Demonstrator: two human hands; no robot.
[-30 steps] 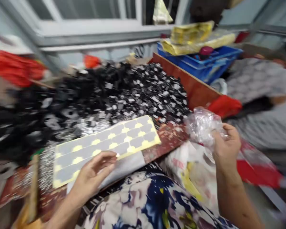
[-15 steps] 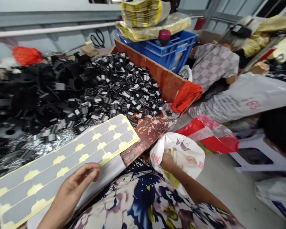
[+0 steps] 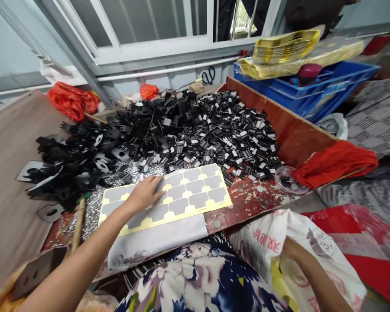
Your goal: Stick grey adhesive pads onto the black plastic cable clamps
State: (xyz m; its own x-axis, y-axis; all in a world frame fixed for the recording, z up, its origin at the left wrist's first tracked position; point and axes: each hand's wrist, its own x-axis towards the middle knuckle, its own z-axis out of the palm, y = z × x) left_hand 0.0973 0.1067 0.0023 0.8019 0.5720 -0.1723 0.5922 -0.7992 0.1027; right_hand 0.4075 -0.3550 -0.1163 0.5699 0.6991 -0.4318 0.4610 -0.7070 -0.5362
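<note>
My left hand (image 3: 145, 194) lies over a yellow-backed sheet of grey stickers (image 3: 188, 200), its fingers stretched out and touching the sheet. The sheet rests on a folded white cloth or bag (image 3: 169, 234) at the front of the bench. My right hand (image 3: 290, 249) reaches down inside the mouth of a white plastic bag (image 3: 273, 227) with red print, at my right side. Its fingers are hidden in the bag. Yellow paper (image 3: 281, 277) shows in the bag below my right wrist. Beyond the sheet lies a heap of small black clips with grey pads (image 3: 221, 138).
Larger black parts (image 3: 130, 130) are piled left of the clips. A wooden-handled tool (image 3: 79, 223) lies at left. A clear dish (image 3: 287, 180) and red cloth (image 3: 338, 164) sit by the bench's right corner. Behind the wooden board (image 3: 289, 125) stands a blue crate (image 3: 321, 97).
My left hand has moved from the sheet's front edge onto its middle. My right hand is still in the white bag. The view has turned to the left.
</note>
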